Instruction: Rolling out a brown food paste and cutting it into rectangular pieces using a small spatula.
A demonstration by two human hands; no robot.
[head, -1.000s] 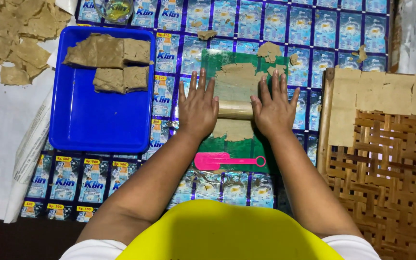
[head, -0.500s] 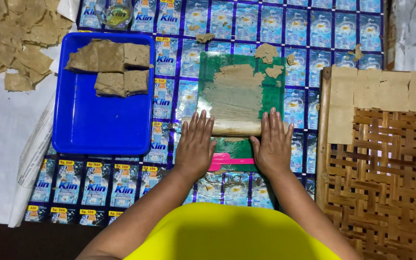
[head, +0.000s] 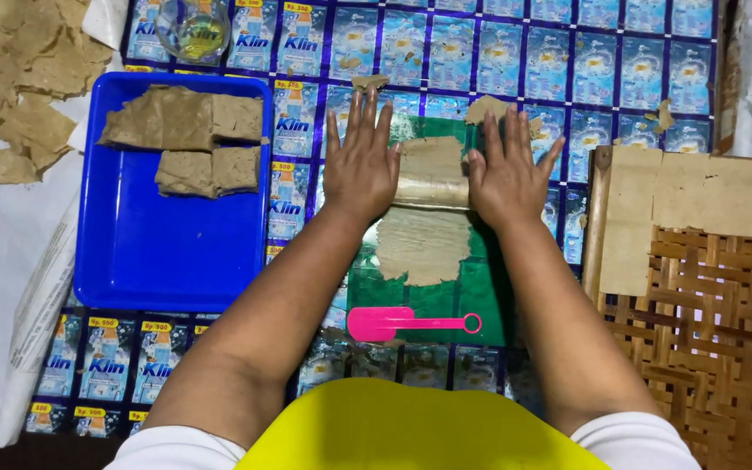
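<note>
At far left I note torn tan dough scraps (head: 19,78) lying on white paper, dry-looking and ragged at the edges. Next, a blue plastic tray (head: 167,252), rigid and glossy, holding thick brown dough slabs (head: 189,139) cut roughly square; they look dense, matte and soft enough to dent.

My left hand (head: 360,165) lies flat, fingers spread and palm down, on the left end of a rolling pin (head: 433,191). The pin lies crosswise over a thin dough sheet (head: 424,244), which sits on a green plastic sheet (head: 472,296) at the centre of the mat of printed sachets. My right hand (head: 505,178) is likewise splayed flat on the pin's right end.

In my judgement the sheet is light, limp and easily torn (its lower edge is already frayed); it is best lifted from beneath along an edge, not pinched. A pink plastic scraper (head: 393,323) lies just below it, apart from both hands.

At right, pale flat squares (head: 689,187) rest on a woven bamboo rack (head: 698,348), stiff and open-meshed.
</note>
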